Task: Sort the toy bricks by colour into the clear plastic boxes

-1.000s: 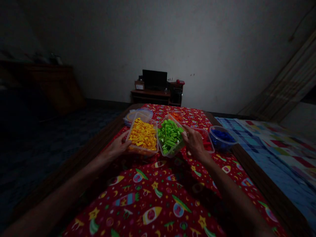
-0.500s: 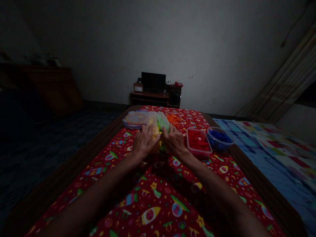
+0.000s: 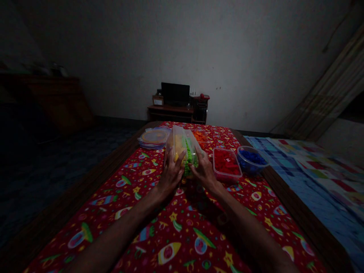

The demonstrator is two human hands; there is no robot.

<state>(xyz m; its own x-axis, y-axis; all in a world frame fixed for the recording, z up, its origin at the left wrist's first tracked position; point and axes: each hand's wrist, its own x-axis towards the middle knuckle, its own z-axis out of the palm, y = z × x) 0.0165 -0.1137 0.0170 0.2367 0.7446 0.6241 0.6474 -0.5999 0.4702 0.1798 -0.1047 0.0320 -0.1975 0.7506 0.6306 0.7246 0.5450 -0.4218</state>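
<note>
My left hand [image 3: 171,172] grips a clear box of yellow bricks [image 3: 178,143]. My right hand [image 3: 204,171] grips a clear box of green bricks [image 3: 189,149]. Both boxes are tipped up steeply, pressed side by side between my hands, above the red patterned cloth [image 3: 182,227]. The fingers of each hand wrap the near side of its box.
A box of red bricks [image 3: 226,162] and a round tub of blue bricks [image 3: 251,159] stand to the right. Orange bricks [image 3: 200,135] lie behind, and stacked lids [image 3: 154,137] at the back left. The table's wooden edge [image 3: 295,212] runs on the right, beside a blue quilt.
My hands drew the yellow and green boxes together from lying apart and flat, then tipped them upright. The view shifted slightly.
</note>
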